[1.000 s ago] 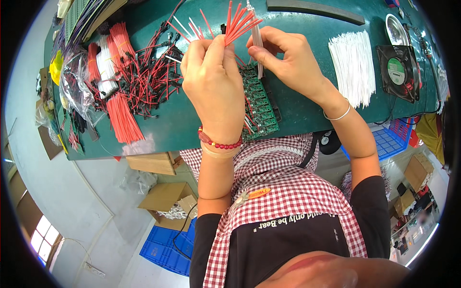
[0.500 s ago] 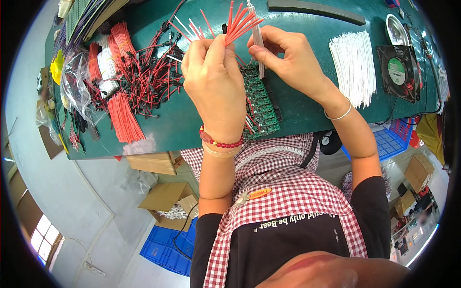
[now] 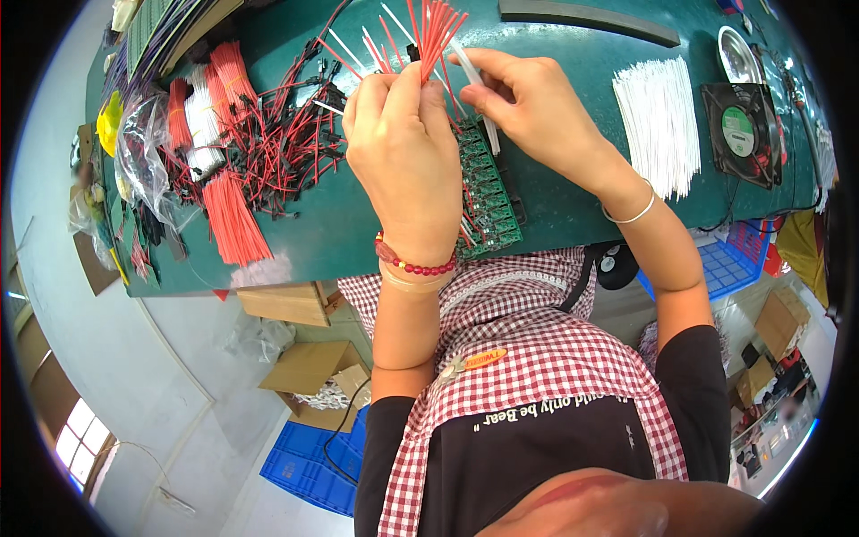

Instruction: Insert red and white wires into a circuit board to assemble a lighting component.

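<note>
My left hand [image 3: 403, 148] is closed around a bunch of red wires [image 3: 437, 34], whose loose ends fan out above the fingers. Close to its right, my right hand [image 3: 537, 112] pinches a few thin white wires [image 3: 466, 64]; they slant up toward the red bunch, and their lower ends show below the fingers. Under and between the hands lies a panel of small green circuit boards [image 3: 488, 201], partly covered by my left hand and wrist. Some red and white wires lie along the panel's left side. Further white and red wire ends stick up behind my left hand.
Left on the green table [image 3: 313, 237] are a tangle of red-black wires with connectors [image 3: 282, 143], a red wire bundle [image 3: 234, 219] and a clear plastic bag [image 3: 143, 152]. Rightward lie a white wire pile [image 3: 658, 125], a black fan [image 3: 741, 134] and a metal bowl [image 3: 739, 55]. A grey bar [image 3: 586, 22] lies behind.
The red bunch has swung from leaning right to more upright. The white wires in my right hand have tilted from nearly upright to leaning left at the top.
</note>
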Available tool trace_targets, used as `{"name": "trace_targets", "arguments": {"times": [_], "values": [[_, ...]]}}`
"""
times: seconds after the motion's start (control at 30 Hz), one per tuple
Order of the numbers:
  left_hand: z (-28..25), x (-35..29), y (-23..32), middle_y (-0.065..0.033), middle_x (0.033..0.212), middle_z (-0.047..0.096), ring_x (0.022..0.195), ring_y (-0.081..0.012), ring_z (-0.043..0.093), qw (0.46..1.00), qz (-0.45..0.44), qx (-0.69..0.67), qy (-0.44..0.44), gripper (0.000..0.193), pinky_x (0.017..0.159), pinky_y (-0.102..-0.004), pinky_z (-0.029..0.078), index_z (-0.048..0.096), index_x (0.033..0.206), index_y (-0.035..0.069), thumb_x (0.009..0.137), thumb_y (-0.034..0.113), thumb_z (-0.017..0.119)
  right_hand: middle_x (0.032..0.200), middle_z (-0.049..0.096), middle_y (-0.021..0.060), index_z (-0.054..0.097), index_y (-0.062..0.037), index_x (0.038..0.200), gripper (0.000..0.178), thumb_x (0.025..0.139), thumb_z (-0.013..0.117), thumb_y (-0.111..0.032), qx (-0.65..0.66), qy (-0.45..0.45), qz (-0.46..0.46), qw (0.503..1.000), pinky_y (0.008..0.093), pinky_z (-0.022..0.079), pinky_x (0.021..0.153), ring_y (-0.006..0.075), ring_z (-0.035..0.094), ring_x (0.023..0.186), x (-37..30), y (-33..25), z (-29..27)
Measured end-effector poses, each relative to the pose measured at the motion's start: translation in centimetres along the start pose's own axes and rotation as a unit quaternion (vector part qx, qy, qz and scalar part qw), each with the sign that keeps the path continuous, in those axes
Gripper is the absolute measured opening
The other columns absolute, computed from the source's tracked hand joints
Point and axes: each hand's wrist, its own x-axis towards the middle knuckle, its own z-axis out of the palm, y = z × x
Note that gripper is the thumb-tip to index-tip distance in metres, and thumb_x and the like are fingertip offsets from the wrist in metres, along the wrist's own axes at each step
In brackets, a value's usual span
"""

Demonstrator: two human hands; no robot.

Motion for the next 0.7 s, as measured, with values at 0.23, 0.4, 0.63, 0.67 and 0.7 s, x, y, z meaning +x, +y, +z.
{"name": "trace_targets", "arguments": {"times": [0.23, 0.4, 0.63, 0.67, 0.7], "values": [[-0.3, -0.2, -0.3, -0.0089, 0.080, 0.062, 0.079, -0.0283, 0.061, 1.000, 0.017, -0.012, 0.008, 0.011, 0.089, -0.0417, 0.045, 0.071, 0.094, 0.003, 0.086, 0.009, 0.068, 0.071, 0.067, 0.0125, 0.061, 0.0032, 0.092, 0.013, 0.090, 0.067, -0.008, 0.089, 0.019, 0.076, 0.993, 0.0305, 0.051, 0.055, 0.0179, 0.066, 0.060, -0.9, -0.2, -1.7], [-0.2, -0.2, -0.3, -0.0084, 0.080, 0.062, 0.078, -0.0271, 0.061, 1.000, 0.028, 0.005, -0.009, 0.011, 0.092, -0.0418, 0.044, 0.071, 0.093, 0.003, 0.085, 0.010, 0.069, 0.071, 0.066, 0.0106, 0.060, 0.0028, 0.091, 0.014, 0.090, 0.068, -0.009, 0.107, 0.008, 0.051, 0.993, 0.0279, 0.049, 0.054, 0.0140, 0.063, 0.059, -1.2, -0.5, -1.6], [-0.2, -0.4, -0.3, -0.0086, 0.079, 0.062, 0.077, -0.0270, 0.062, 0.999, 0.038, 0.024, -0.018, 0.010, 0.094, -0.0434, 0.044, 0.071, 0.092, 0.004, 0.085, 0.010, 0.069, 0.067, 0.061, 0.0122, 0.060, 0.0010, 0.090, 0.016, 0.088, 0.069, -0.011, 0.069, 0.027, 0.005, 0.997, 0.0323, 0.043, 0.051, 0.0185, 0.055, 0.054, -1.4, 0.7, -0.8], [-0.2, -0.4, -0.4, -0.0088, 0.079, 0.062, 0.077, -0.0272, 0.062, 0.999, 0.037, 0.020, -0.018, 0.010, 0.094, -0.0434, 0.044, 0.070, 0.092, 0.003, 0.085, 0.010, 0.069, 0.067, 0.061, 0.0119, 0.060, 0.0008, 0.090, 0.016, 0.088, 0.069, -0.012, 0.070, 0.029, 0.003, 0.997, 0.0321, 0.043, 0.051, 0.0183, 0.055, 0.054, -1.4, 0.8, -0.7], [-0.1, -0.5, -0.5, -0.0088, 0.079, 0.062, 0.077, -0.0272, 0.062, 0.999, 0.037, 0.019, -0.019, 0.010, 0.094, -0.0434, 0.044, 0.070, 0.092, 0.003, 0.085, 0.010, 0.069, 0.066, 0.061, 0.0117, 0.060, 0.0007, 0.090, 0.016, 0.089, 0.069, -0.012, 0.071, 0.031, 0.001, 0.997, 0.0319, 0.043, 0.051, 0.0181, 0.055, 0.053, -1.5, 0.9, -0.6]]}}
